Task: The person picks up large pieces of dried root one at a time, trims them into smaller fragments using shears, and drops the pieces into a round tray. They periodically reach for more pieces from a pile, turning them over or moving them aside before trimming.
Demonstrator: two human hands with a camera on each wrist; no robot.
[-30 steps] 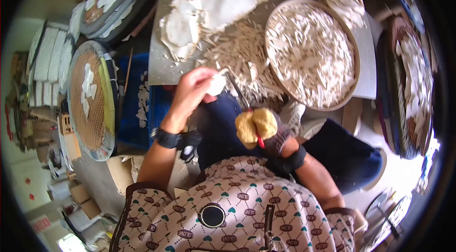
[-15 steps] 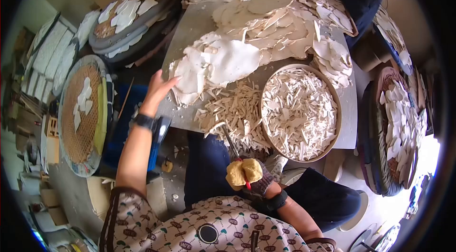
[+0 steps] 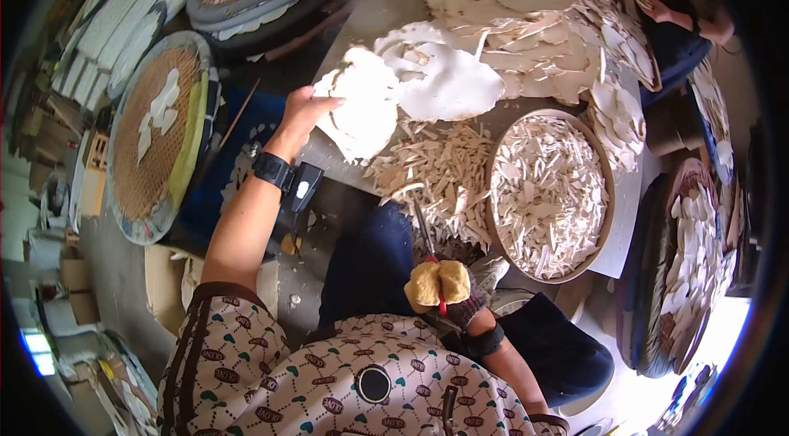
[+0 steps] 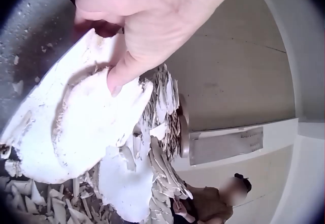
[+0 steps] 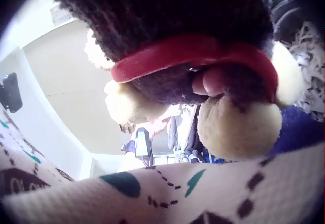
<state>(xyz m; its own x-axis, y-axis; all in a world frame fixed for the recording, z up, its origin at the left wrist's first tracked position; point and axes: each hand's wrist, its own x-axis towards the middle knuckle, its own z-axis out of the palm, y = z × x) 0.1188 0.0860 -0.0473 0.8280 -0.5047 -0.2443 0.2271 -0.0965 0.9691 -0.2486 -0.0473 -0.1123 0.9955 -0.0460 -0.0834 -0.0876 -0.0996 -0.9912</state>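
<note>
In the head view my bare left hand (image 3: 306,114) pinches the edge of thin, flat white slices (image 3: 362,103) at the table's left front corner. Its thumb presses on the top slice (image 4: 96,117) in the left wrist view, where two layers overlap. My right hand (image 3: 467,306), in a dark knitted glove, grips scissors (image 3: 423,230) low over the lap. Yellow foam (image 5: 238,127) pads their red handles (image 5: 193,51), and fingertips show through the loop. The blades point at a pile of cut strips (image 3: 444,173); a curved strip lies by their tips.
A round tray (image 3: 611,206) full of cut strips sits right of the pile. Behind are another white slice (image 3: 452,78) and stacked slices (image 3: 534,41). Drying racks (image 3: 156,132) stand left, above a blue crate (image 3: 205,206). Another person's hand (image 3: 657,9) works at the far right.
My left hand has gone from holding a small white piece over the lap, through reaching empty-handed to the table's left edge, to gripping the slices. The right hand keeps holding the scissors low.
</note>
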